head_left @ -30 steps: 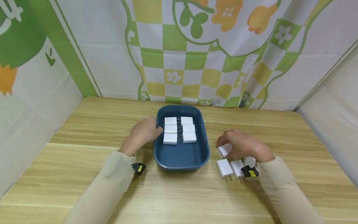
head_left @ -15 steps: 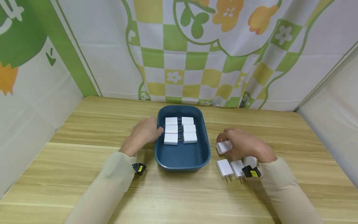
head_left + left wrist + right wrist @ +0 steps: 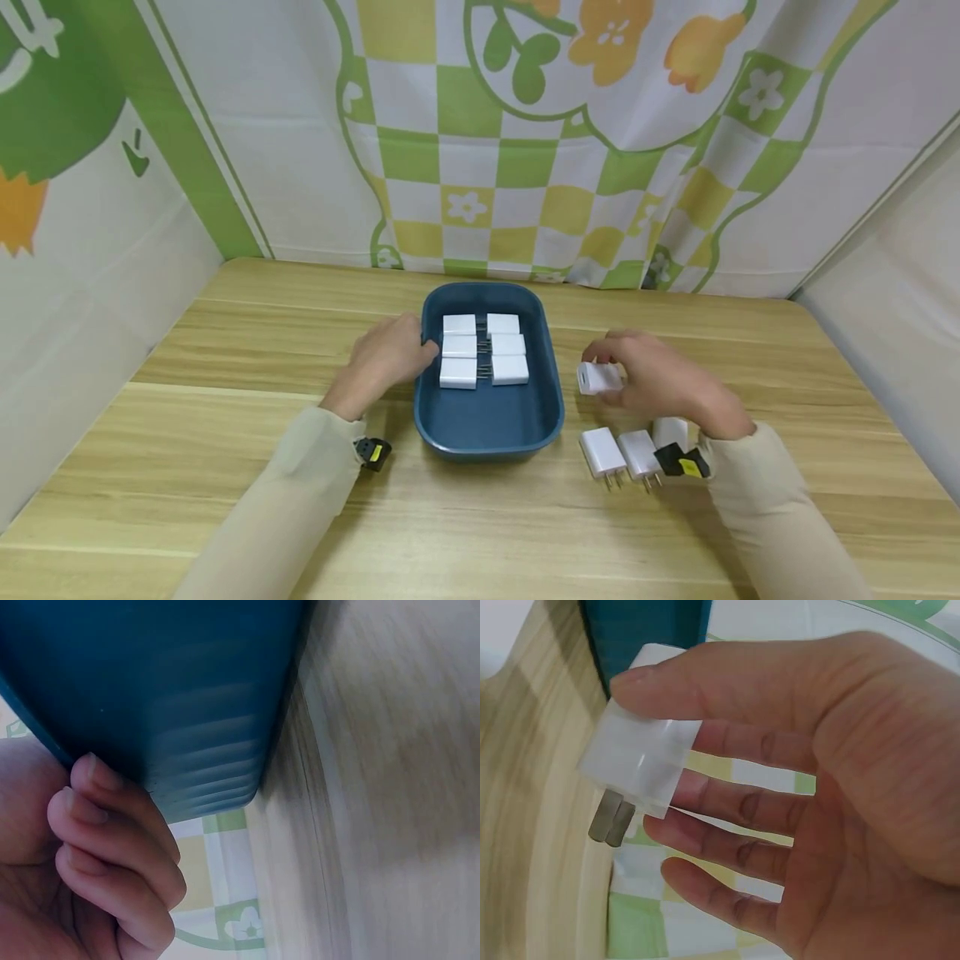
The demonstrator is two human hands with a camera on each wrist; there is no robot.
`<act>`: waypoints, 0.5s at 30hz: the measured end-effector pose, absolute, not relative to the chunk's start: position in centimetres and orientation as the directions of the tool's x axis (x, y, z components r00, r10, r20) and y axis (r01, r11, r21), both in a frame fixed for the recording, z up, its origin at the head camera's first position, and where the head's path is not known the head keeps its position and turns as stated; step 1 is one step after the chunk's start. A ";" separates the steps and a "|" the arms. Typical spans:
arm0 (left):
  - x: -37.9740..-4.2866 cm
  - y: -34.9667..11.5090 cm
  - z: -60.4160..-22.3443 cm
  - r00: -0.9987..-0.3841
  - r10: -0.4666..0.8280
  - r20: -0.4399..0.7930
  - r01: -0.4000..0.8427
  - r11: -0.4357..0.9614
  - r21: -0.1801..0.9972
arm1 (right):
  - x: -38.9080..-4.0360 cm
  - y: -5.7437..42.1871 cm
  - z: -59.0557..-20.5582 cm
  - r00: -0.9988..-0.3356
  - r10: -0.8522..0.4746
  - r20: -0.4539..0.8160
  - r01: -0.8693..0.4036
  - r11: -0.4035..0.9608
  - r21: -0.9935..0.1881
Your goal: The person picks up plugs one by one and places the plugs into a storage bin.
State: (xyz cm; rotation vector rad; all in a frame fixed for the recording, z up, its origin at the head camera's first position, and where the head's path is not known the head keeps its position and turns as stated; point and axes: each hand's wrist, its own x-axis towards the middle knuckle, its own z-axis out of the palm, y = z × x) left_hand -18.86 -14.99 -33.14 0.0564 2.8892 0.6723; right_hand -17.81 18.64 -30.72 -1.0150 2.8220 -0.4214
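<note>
My left hand (image 3: 386,358) grips the left rim of a dark blue plastic bin (image 3: 480,425), thumb over the inner side and curled fingers against the outer wall, as the left wrist view shows. Inside the bin, several white charger plugs (image 3: 459,372) lie in two columns, prongs facing inward. To the right of the bin, my right hand (image 3: 660,375) pinches one white charger plug (image 3: 598,378) between thumb and fingers, just above the table. In the right wrist view its two metal prongs (image 3: 612,817) point down and left. Three more charger plugs (image 3: 602,452) lie below that hand, one partly hidden by the wrist.
The wooden table (image 3: 480,533) runs back to a patterned curtain (image 3: 525,167) in green, yellow and white. White cloth walls (image 3: 892,267) stand at the sides. A black wrist camera (image 3: 372,452) sits at the left cuff, another at the right.
The right hand has lifted slightly away from the plugs on the table, and the plug it pinches has turned more level. The left hand and the bin have stayed almost still.
</note>
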 end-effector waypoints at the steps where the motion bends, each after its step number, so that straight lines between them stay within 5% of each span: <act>1: -18.8 -15.0 -33.1 -0.984 0.075 -0.161 -0.003 0.898 0.440 | -17.7 18.6 -30.6 -0.773 -0.635 0.001 -0.607 0.738 -0.294; 15: -18.9 -14.9 -33.1 -0.984 0.052 -0.173 -0.026 0.907 0.420 | -16.3 17.0 -29.0 -0.737 -0.640 0.217 -0.676 0.705 -0.215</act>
